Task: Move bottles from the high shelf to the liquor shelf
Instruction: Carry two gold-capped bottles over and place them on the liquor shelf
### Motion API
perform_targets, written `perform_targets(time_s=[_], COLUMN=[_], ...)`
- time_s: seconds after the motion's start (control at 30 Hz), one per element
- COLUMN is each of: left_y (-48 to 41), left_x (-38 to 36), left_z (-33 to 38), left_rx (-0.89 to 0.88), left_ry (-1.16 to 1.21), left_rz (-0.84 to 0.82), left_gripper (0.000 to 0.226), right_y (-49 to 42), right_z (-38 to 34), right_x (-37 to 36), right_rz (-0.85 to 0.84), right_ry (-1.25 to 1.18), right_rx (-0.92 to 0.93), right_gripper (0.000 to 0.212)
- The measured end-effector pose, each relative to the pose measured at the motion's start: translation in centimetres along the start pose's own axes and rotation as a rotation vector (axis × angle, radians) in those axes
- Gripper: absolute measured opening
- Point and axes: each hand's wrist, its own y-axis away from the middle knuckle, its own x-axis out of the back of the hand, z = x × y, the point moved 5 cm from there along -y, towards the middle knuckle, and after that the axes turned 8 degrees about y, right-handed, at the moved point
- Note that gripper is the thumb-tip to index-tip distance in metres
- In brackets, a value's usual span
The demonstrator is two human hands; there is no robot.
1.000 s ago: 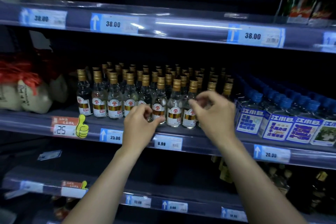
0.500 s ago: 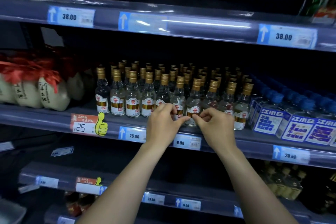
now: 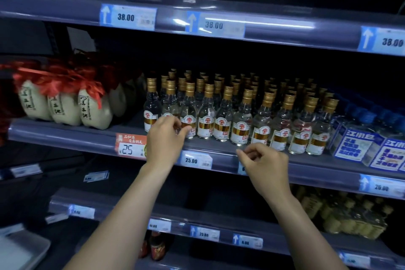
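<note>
- Dim shop shelving fills the view, with the liquor shelf [image 3: 219,149] running across the middle behind a plastic price rail.
- Small clear bottles [image 3: 241,120] with gold caps and red-and-gold labels stand upright in packed rows on that shelf, the front row just behind the rail.
- Left hand [image 3: 165,138] is at the left end of the front row, fingers loosely curled, thumb and fingertips beside the second and third bottles from the left; whether it grips one I cannot tell.
- Half a second ago this hand was near the middle of the row, close to the other hand; it has shifted left along the bottles.
- Right hand [image 3: 266,165] is in front of the rail below the bottles, fingers half curled, thumb and forefinger nearly pinched, holding nothing visible.
- Earlier it was up at the bottles beside the left hand; it has now drawn back and down, and the hands are well apart.
- White ceramic jars [image 3: 94,109] with red ribbon tops stand left of the bottles on the same shelf.
- Blue-capped bottles in blue-and-white boxes [image 3: 359,149] sit right of them.
- An orange "25" tag [image 3: 130,144] is on the rail just left of the left hand, a "25.00" price label [image 3: 195,160] just right of its wrist.
- High shelf rail [image 3: 274,26] above carries "38.00" labels.
</note>
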Motion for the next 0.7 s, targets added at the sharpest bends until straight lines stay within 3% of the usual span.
perform_targets(time_s=[0.37, 0.7], left_y=[-0.4, -0.3], left_x=[-1.0, -0.4], left_z=[0.0, 0.2], left_rx=[-0.068, 0.008], left_ry=[0.046, 0.036], left_rz=[0.006, 0.011], left_gripper=[0.025, 0.017], right_y=[1.1, 0.6], right_z=[-0.2, -2.2], right_x=[0.5, 0.4], right_rz=[-0.043, -0.123], right_ry=[0.043, -0.073], right_rx=[-0.004, -0.009], right_gripper=[0.02, 0.016])
